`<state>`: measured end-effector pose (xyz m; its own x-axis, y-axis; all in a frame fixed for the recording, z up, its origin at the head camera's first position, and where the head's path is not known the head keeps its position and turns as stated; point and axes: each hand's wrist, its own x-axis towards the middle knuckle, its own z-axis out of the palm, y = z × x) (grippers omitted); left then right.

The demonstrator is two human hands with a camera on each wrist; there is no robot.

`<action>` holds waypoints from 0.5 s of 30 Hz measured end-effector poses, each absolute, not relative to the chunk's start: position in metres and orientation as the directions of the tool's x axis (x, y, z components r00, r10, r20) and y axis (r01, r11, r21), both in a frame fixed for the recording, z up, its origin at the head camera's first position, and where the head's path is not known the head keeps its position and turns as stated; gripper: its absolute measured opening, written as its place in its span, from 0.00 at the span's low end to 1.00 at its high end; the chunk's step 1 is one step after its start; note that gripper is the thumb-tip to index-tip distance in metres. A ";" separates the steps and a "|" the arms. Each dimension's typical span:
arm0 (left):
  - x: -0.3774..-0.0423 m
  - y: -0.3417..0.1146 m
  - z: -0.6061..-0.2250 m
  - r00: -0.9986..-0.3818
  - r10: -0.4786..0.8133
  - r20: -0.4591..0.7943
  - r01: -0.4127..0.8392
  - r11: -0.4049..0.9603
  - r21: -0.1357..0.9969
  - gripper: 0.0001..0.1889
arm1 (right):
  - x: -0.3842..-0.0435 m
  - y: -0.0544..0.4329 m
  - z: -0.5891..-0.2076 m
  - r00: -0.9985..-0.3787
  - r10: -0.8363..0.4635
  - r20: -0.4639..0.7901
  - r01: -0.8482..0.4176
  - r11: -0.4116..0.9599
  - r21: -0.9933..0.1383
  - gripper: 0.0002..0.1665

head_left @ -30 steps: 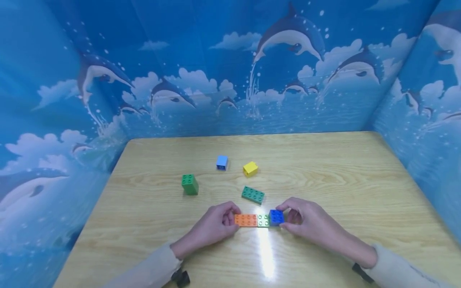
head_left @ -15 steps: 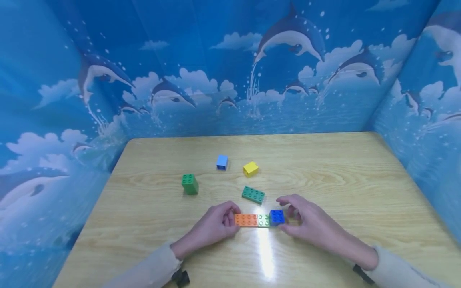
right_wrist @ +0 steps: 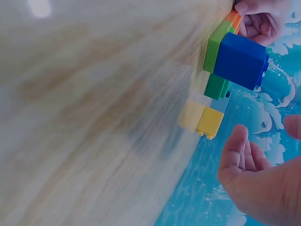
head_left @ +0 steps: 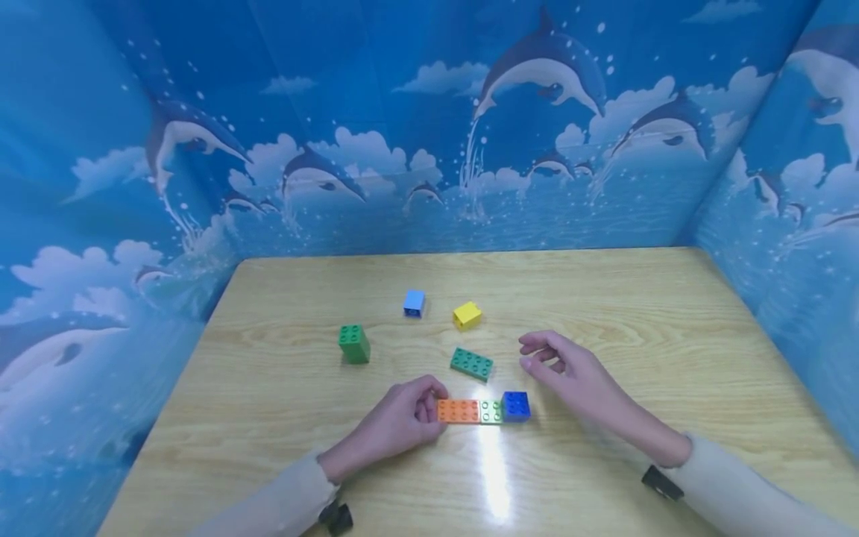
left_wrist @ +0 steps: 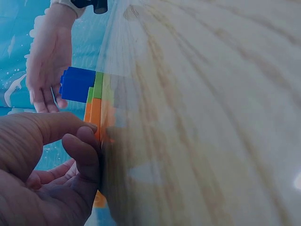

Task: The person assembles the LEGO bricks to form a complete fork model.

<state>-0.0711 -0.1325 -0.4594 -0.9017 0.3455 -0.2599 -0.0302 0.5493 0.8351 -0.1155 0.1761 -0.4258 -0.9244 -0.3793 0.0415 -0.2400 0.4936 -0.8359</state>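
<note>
My left hand [head_left: 401, 419] pinches the left end of an orange building brick [head_left: 459, 411] between thumb and fingers. A light green brick [head_left: 491, 412] adjoins the orange one on its right. On the light green brick's right part stands a taller dark blue brick [head_left: 515, 406], studs up. My right hand [head_left: 570, 373] hovers up and to the right of the blue brick, fingers loosely bent and holding nothing. In the right wrist view a gap shows between this hand and the yellow brick [right_wrist: 210, 122]. Nearest to it in the head view is a flat dark green brick [head_left: 472, 364].
Farther back on the wooden table [head_left: 624, 298] lie a light blue brick [head_left: 414, 303] and the yellow brick on its side. A tall green brick [head_left: 354, 344] stands to the left. A dolphin-print curtain [head_left: 376, 134] borders the back and sides.
My right hand has let go of the dark blue brick and moved back, away from it. The blue brick stays in place. My left hand has kept its grip on the orange brick.
</note>
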 end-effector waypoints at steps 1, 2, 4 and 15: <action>-0.071 -0.133 -0.459 -0.902 0.346 -0.257 -0.027 0.549 0.835 0.21 | -0.119 0.174 -0.426 -0.930 -0.366 0.023 -0.216 0.497 -0.841 0.26; -0.071 -0.133 -0.459 -0.903 0.347 -0.253 -0.024 0.549 0.836 0.20 | -0.123 0.171 -0.426 -0.934 -0.356 0.002 -0.192 0.498 -0.845 0.28; -0.071 -0.134 -0.459 -0.905 0.344 -0.251 -0.021 0.553 0.833 0.20 | -0.132 0.166 -0.427 -0.938 -0.344 -0.039 -0.146 0.494 -0.857 0.32; -0.071 -0.134 -0.462 -0.902 0.361 -0.238 -0.001 0.549 0.835 0.20 | -0.171 0.148 -0.438 -0.928 -0.329 -0.176 -0.018 0.511 -0.859 0.45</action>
<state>-0.0715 -0.1340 -0.4619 -0.9016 0.3610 -0.2382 -0.0007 0.5495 0.8355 -0.1707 0.1484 -0.4377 -0.9277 -0.3291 -0.1761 -0.0183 0.5114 -0.8591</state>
